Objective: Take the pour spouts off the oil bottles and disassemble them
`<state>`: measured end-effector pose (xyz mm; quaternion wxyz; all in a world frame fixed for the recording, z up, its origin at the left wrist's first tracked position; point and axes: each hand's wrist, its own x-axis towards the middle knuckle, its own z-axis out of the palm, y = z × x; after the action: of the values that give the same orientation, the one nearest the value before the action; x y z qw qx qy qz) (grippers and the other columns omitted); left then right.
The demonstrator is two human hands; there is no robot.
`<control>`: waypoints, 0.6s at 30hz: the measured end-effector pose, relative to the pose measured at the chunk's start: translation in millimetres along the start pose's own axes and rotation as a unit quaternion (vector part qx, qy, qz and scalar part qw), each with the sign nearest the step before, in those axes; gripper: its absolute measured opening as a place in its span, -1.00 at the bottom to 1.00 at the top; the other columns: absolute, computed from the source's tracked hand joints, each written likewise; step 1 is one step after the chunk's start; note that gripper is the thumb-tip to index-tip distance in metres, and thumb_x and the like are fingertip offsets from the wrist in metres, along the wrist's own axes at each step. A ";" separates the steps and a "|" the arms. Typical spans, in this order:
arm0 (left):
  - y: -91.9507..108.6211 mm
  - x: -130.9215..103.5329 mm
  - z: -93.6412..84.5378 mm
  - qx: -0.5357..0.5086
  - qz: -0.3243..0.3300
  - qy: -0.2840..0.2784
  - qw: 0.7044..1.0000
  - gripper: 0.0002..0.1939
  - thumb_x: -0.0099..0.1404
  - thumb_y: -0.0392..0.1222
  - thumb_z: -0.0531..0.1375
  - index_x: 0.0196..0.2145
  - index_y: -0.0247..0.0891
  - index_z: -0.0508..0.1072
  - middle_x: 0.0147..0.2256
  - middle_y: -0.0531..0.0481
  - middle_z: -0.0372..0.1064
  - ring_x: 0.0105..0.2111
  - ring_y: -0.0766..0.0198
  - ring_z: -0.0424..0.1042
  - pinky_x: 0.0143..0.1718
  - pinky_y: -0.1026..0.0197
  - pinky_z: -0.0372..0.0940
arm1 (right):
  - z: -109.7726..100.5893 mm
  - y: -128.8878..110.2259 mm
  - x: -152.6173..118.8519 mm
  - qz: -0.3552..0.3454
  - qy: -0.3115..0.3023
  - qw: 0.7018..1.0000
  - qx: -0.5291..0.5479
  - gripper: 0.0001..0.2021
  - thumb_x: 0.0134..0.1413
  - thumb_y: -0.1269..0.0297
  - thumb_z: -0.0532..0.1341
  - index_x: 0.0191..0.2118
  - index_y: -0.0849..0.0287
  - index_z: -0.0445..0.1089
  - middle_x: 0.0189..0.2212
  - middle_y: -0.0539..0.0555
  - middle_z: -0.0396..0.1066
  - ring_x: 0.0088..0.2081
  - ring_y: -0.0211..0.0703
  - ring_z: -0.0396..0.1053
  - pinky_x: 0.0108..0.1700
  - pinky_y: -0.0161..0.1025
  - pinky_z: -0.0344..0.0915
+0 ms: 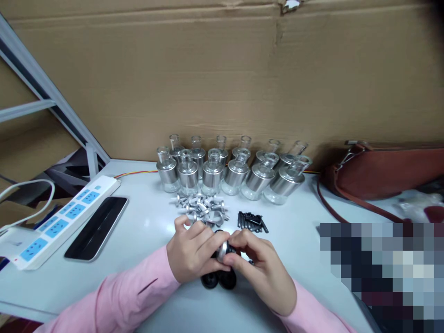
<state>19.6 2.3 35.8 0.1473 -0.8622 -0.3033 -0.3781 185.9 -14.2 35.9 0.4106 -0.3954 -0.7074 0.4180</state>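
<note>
My left hand (197, 252) and my right hand (262, 263) meet at the front middle of the table. Between their fingertips is a small round piece with a silver rim (223, 251) and a black part; fingers cover much of it. Both hands are closed on it. Several round black caps (210, 280) lie under and just in front of my hands. A pile of silver spout-like metal pieces (207, 209) sits just beyond my left hand. Past my right hand lies a cluster of short black tubes (251, 221).
Several clear glass bottles with metal bands (212, 174) stand in two rows before a cardboard wall (222, 74). To the left are a white power strip (69, 217) and a black phone (97, 227). A brown bag (381, 173) with its strap lies at the right.
</note>
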 end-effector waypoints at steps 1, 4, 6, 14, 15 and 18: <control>-1.1 0.0 -1.1 0.001 0.008 -0.001 1.000 -0.53 0.39 0.02 -0.22 -0.26 -0.34 0.34 -0.61 0.08 0.33 -0.56 0.33 0.21 -0.36 0.14 -0.12 | -0.1 -1.0 -0.6 0.004 -0.004 1.000 0.005 -0.78 0.05 0.25 0.16 -0.52 0.15 0.12 -0.60 -0.10 0.17 -0.54 -0.35 0.12 -0.48 -0.40 0.10; -3.8 -0.6 -3.2 -0.011 0.023 0.000 1.000 -0.53 0.39 0.04 -0.22 -0.26 -0.34 0.32 -0.62 0.10 0.33 -0.58 0.34 0.17 -0.39 0.16 -0.16 | -0.6 -2.9 -2.2 0.012 -0.011 1.000 0.013 -0.78 0.03 0.28 0.16 -0.53 0.15 0.12 -0.62 -0.10 0.15 -0.56 -0.36 0.10 -0.50 -0.40 0.09; -5.5 -1.0 -4.4 -0.032 0.024 -0.020 0.999 -0.53 0.39 0.06 -0.22 -0.25 -0.34 0.31 -0.61 0.10 0.33 -0.57 0.34 0.17 -0.40 0.16 -0.18 | -0.5 -2.4 -2.9 0.009 -0.010 1.000 0.007 -0.79 0.03 0.30 0.15 -0.53 0.15 0.11 -0.62 -0.10 0.14 -0.56 -0.36 0.10 -0.51 -0.40 0.10; -11.4 4.3 -12.7 -0.114 -0.005 -0.112 0.987 -0.55 0.37 0.09 -0.18 -0.21 -0.33 0.29 -0.54 0.06 0.37 -0.52 0.32 0.20 -0.35 0.16 -0.18 | -2.8 0.4 0.2 -0.144 -0.004 0.986 -0.087 -0.89 0.06 0.45 0.12 -0.44 0.16 0.17 -0.53 -0.02 0.26 -0.50 -0.33 0.18 -0.45 -0.37 0.19; -11.7 5.3 -13.6 -0.122 -0.009 -0.113 0.986 -0.56 0.36 0.09 -0.17 -0.21 -0.33 0.29 -0.53 0.06 0.37 -0.52 0.31 0.21 -0.35 0.16 -0.18 | -4.8 -0.3 1.4 -0.186 -0.010 0.976 -0.109 -0.91 0.07 0.47 0.11 -0.41 0.17 0.20 -0.51 0.01 0.29 -0.48 -0.31 0.19 -0.43 -0.35 0.20; -12.2 6.9 -15.7 -0.137 -0.019 -0.114 0.984 -0.57 0.36 0.08 -0.15 -0.20 -0.32 0.29 -0.51 0.05 0.40 -0.51 0.31 0.21 -0.34 0.15 -0.18 | -11.3 -2.4 4.5 -0.290 -0.023 0.936 -0.198 -0.91 0.07 0.52 0.09 -0.30 0.21 0.24 -0.44 0.11 0.35 -0.43 -0.25 0.20 -0.40 -0.29 0.22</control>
<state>6.7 6.9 51.7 -0.0150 -0.9058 -0.2801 -0.3177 194.1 -7.9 42.8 0.4108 -0.2364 -0.8691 0.1415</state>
